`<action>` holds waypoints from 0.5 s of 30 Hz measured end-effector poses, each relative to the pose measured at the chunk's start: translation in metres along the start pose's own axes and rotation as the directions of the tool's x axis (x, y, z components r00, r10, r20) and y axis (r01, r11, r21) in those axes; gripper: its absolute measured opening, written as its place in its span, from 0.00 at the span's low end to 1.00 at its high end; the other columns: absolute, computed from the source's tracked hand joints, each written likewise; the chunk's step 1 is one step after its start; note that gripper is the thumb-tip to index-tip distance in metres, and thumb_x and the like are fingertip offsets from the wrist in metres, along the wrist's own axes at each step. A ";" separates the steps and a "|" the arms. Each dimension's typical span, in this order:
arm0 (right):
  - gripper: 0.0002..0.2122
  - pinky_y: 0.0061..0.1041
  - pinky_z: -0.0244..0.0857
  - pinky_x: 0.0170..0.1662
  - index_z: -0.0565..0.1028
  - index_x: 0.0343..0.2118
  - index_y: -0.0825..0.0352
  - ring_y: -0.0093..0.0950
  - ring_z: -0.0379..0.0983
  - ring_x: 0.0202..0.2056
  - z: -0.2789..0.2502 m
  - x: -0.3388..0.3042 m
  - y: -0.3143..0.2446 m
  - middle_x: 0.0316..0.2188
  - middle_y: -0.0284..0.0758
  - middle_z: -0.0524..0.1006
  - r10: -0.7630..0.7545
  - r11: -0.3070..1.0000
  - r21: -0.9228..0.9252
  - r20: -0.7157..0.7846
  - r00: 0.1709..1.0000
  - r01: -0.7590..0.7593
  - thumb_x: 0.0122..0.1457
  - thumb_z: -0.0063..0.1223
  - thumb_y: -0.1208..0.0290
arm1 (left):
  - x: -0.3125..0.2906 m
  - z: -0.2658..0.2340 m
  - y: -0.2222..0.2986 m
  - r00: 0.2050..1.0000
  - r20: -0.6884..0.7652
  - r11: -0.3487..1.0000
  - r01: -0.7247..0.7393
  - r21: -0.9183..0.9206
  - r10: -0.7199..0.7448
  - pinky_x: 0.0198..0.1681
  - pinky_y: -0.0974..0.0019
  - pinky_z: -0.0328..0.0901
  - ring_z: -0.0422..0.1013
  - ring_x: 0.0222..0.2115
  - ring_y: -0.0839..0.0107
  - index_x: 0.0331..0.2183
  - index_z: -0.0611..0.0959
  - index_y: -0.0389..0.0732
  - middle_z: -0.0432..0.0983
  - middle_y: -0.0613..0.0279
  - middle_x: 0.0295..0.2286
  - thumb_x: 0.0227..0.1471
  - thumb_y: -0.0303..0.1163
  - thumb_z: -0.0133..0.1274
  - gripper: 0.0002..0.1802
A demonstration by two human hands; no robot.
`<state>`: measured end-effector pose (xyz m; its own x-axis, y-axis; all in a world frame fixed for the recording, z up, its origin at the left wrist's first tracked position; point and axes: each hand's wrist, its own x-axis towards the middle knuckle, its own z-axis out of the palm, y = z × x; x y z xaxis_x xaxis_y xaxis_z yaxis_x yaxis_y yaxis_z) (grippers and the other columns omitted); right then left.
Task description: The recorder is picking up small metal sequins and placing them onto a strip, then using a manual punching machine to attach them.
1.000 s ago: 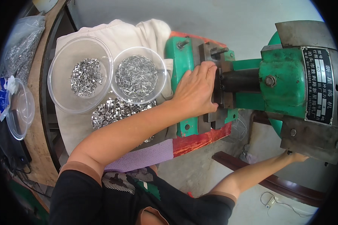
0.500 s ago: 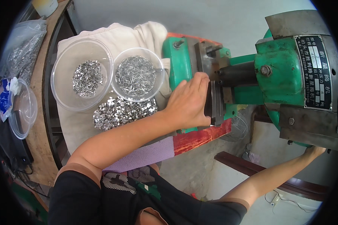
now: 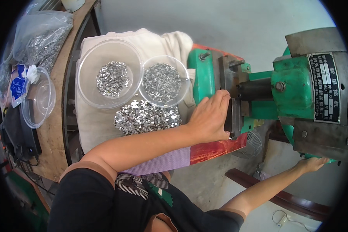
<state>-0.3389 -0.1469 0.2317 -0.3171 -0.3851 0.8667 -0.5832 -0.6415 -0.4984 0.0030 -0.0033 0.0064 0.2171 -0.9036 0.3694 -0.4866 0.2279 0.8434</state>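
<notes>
A green punch press [image 3: 294,91] with a dark steel ram stands on the right. My left hand [image 3: 212,116] spans the dark steel die plate [image 3: 232,116] at its near side, fingers at the upper end and thumb at the lower. Any small piece under those fingers is hidden. At the far lower right, my right hand [image 3: 312,164] is closed at the green wheel rim [image 3: 330,161] beneath the press, its fingertips partly out of sight. Left of my left hand lies a loose heap of shiny metal bits [image 3: 147,119].
A large clear tub [image 3: 83,77] of metal pieces and a smaller tub [image 3: 186,83] of thin metal pins stand on beige cloth [image 3: 100,133]. A wooden table [image 3: 54,143] at left holds a plastic bag [image 3: 46,38], a clear lid [image 3: 38,104] and a black device [image 3: 23,131].
The view has shifted, so the tubs and press appear farther right and lower. My right hand has moved down and left along the press's lower edge. My left hand stays at the die plate.
</notes>
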 end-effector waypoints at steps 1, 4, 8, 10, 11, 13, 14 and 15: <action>0.21 0.36 0.72 0.48 0.71 0.51 0.77 0.35 0.74 0.45 0.002 -0.017 0.000 0.48 0.44 0.74 0.029 1.000 -0.009 -0.019 0.999 -0.029 0.65 0.52 0.62 | -0.001 0.001 0.001 1.000 -0.008 1.000 0.007 -0.014 -0.007 0.50 0.55 0.64 0.65 0.49 0.50 0.53 0.65 0.30 0.60 0.49 0.51 0.27 0.39 0.72 0.52; 0.21 0.39 0.68 0.51 0.70 0.49 0.78 0.37 0.71 0.47 0.026 -0.107 0.002 0.47 0.49 0.73 -0.109 0.981 -0.167 -0.020 0.994 0.104 0.64 0.52 0.62 | -0.001 0.002 -0.001 1.000 0.002 0.999 0.019 -0.041 -0.019 0.49 0.55 0.64 0.65 0.49 0.50 0.53 0.65 0.30 0.60 0.48 0.51 0.27 0.38 0.72 0.52; 0.20 0.34 0.60 0.56 0.72 0.49 0.76 0.35 0.66 0.51 0.056 -0.241 -0.010 0.45 0.45 0.74 0.101 0.989 -0.125 0.183 0.978 -0.078 0.69 0.45 0.60 | 0.002 -0.001 -0.005 1.000 0.005 0.996 -0.030 -0.088 0.031 0.48 0.55 0.64 0.65 0.50 0.50 0.53 0.65 0.29 0.60 0.48 0.51 0.26 0.37 0.73 0.52; 0.19 0.34 0.59 0.54 0.73 0.48 0.75 0.36 0.67 0.49 0.065 -0.251 -0.014 0.45 0.44 0.74 0.191 0.963 -0.257 0.436 0.880 -0.082 0.70 0.43 0.60 | 0.005 0.000 -0.005 0.999 0.039 0.997 -0.009 -0.083 0.012 0.48 0.55 0.64 0.65 0.50 0.51 0.53 0.65 0.29 0.60 0.48 0.52 0.25 0.37 0.72 0.53; 0.19 0.34 0.59 0.53 0.74 0.48 0.74 0.36 0.67 0.47 0.068 -0.252 -0.014 0.44 0.43 0.74 0.243 0.941 -0.338 0.671 0.700 -0.001 0.72 0.41 0.60 | 0.005 0.002 -0.004 0.999 0.042 0.996 -0.011 -0.086 0.015 0.48 0.55 0.64 0.66 0.50 0.51 0.54 0.65 0.29 0.60 0.48 0.52 0.25 0.37 0.72 0.53; 0.19 0.36 0.58 0.53 0.74 0.47 0.74 0.37 0.66 0.47 0.075 -0.248 -0.010 0.44 0.43 0.74 0.286 0.932 -0.363 0.689 0.666 -0.025 0.72 0.40 0.59 | 0.005 0.004 -0.004 0.998 0.056 0.996 -0.007 -0.092 0.012 0.48 0.55 0.64 0.66 0.49 0.52 0.54 0.66 0.29 0.60 0.48 0.52 0.24 0.36 0.72 0.54; 0.20 0.37 0.57 0.53 0.75 0.46 0.73 0.38 0.66 0.46 0.078 -0.246 -0.006 0.44 0.43 0.75 0.318 0.926 -0.374 0.710 0.629 -0.045 0.72 0.39 0.58 | 0.005 0.005 -0.005 0.999 0.036 0.996 -0.012 -0.087 0.015 0.48 0.56 0.64 0.66 0.49 0.52 0.54 0.66 0.29 0.60 0.49 0.52 0.23 0.36 0.72 0.54; 0.19 0.36 0.55 0.57 0.74 0.50 0.74 0.39 0.65 0.49 0.076 -0.241 -0.003 0.45 0.44 0.74 0.347 0.923 -0.381 0.750 0.562 -0.061 0.71 0.38 0.62 | 0.005 0.006 -0.005 1.000 0.025 0.995 -0.009 -0.099 0.012 0.48 0.56 0.64 0.67 0.49 0.52 0.54 0.66 0.29 0.60 0.49 0.52 0.22 0.36 0.72 0.54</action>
<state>-0.2039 -0.1027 0.0224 0.1805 -0.9372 0.2986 -0.8037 -0.3155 -0.5045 0.0019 -0.0114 0.0018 0.1901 -0.9096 0.3696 -0.4026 0.2711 0.8743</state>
